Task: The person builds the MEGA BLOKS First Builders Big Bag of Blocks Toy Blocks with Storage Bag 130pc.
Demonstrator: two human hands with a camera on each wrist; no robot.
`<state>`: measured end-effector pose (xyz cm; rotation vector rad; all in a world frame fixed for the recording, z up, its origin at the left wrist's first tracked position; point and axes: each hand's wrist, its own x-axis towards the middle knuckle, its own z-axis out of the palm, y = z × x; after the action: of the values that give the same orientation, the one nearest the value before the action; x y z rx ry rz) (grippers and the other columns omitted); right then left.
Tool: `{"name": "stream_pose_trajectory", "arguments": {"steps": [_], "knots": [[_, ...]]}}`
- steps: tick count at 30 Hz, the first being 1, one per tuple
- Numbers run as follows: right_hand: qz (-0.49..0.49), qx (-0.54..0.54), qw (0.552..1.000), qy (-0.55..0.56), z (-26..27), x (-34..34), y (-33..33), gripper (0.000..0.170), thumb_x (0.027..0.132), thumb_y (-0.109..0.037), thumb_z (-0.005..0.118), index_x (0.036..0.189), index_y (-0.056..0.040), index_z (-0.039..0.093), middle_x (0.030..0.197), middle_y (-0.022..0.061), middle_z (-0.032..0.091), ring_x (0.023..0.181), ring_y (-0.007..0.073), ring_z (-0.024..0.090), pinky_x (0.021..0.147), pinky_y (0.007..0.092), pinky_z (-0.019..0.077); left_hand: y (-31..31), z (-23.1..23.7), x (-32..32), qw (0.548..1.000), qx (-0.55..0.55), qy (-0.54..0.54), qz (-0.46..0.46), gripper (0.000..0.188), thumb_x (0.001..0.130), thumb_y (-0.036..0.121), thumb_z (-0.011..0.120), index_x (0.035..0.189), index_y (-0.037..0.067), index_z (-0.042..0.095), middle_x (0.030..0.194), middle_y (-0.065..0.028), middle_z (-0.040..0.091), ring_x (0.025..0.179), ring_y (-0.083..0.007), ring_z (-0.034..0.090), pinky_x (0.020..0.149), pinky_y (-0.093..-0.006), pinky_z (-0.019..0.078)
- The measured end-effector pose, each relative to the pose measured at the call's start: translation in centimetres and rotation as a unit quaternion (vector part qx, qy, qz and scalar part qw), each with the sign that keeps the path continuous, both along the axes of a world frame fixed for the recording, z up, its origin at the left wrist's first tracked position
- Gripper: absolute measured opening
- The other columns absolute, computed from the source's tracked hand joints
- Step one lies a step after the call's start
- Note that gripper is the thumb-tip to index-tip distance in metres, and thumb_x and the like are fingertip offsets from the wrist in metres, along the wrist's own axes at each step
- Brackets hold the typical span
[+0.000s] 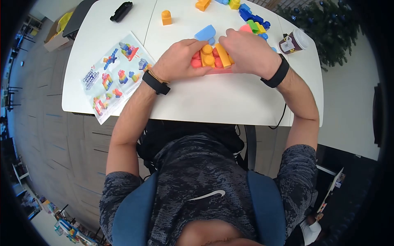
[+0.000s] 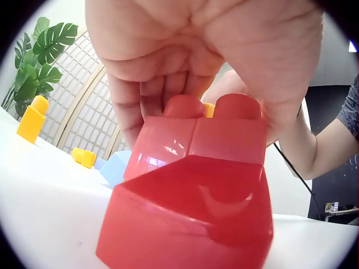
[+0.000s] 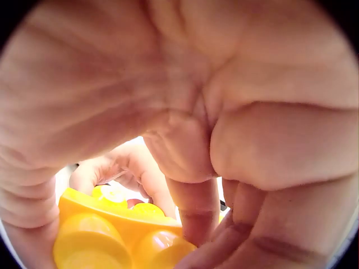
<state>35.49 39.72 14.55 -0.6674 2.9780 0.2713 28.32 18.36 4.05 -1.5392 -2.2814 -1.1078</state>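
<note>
On the near part of the white table, my left hand [image 1: 180, 60] grips the left side of a build of red toy building blocks [image 2: 190, 207]. Thumb and fingers lie around its studs, and its slanted red end faces the left wrist view. A yellow block [image 1: 207, 57] with round studs sits in the build's middle. My right hand [image 1: 251, 53] pinches a long yellow block [image 1: 223, 56], tilted against the build beside the studded one. In the right wrist view this long block [image 3: 126, 224] shows large round studs near the fingers. A pale blue block [image 1: 205, 33] lies just beyond both hands.
A printed picture sheet [image 1: 119, 76] lies at the left. Yellow blocks [image 1: 166, 18] and a black case [image 1: 121, 12] are farther back. Several coloured blocks [image 1: 254, 18] spread along the far right, near a lidded paper cup [image 1: 293, 41] by the table's edge.
</note>
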Motion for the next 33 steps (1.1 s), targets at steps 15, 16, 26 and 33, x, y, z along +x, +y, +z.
{"name": "stream_pose_trajectory", "arguments": {"steps": [15, 16, 26, 33], "knots": [[0.011, -0.016, 0.994, -0.108, 1.1, -1.8, -1.1, 0.044, 0.072, -0.02, 0.091, 0.105, 0.002, 0.072, 0.101, 0.0165, 0.067, 0.095, 0.0344, 0.071, 0.082, 0.0418, 0.0594, -0.2, 0.0, 0.0, 1.0, 0.007, -0.011, -0.013, 0.064, 0.079, 0.034, 0.087, 0.128, -0.002, 0.067, 0.104, -0.0204, 0.073, 0.091, -0.0383, 0.072, 0.086, -0.0407, 0.0594], [0.013, -0.013, 0.994, -0.11, 0.3, -1.9, -0.5, 0.044, 0.072, -0.02, 0.091, 0.105, 0.002, 0.072, 0.101, 0.0165, 0.067, 0.095, 0.0344, 0.071, 0.082, 0.0418, 0.0594, -0.2, 0.1, 0.0, 1.0, 0.009, -0.013, -0.01, 0.064, 0.079, 0.034, 0.087, 0.128, -0.002, 0.067, 0.104, -0.0204, 0.073, 0.091, -0.0383, 0.072, 0.086, -0.0407, 0.0594], [0.095, -0.116, 0.976, -0.158, 0.6, -5.5, 2.3, 0.057, 0.077, -0.036, 0.091, 0.116, -0.001, 0.071, 0.108, 0.015, 0.066, 0.098, 0.0324, 0.068, 0.081, 0.0379, 0.0561, -0.5, -0.4, 0.0, 0.999, -0.013, -0.034, -0.015, 0.066, 0.081, 0.034, 0.086, 0.132, -0.002, 0.065, 0.107, -0.0211, 0.073, 0.094, -0.0385, 0.072, 0.088, -0.0417, 0.0588], [0.125, -0.208, 0.967, 0.078, -4.7, -16.5, -1.6, 0.049, 0.092, -0.045, 0.078, 0.121, -0.0054, 0.072, 0.105, 0.0174, 0.071, 0.092, 0.0341, 0.07, 0.079, 0.0439, 0.0574, -0.9, -0.4, 0.4, 0.999, -0.032, -0.036, -0.013, 0.074, 0.082, 0.035, 0.084, 0.139, -0.004, 0.06, 0.111, -0.0238, 0.071, 0.098, -0.0407, 0.071, 0.09, -0.0438, 0.0578]]}}
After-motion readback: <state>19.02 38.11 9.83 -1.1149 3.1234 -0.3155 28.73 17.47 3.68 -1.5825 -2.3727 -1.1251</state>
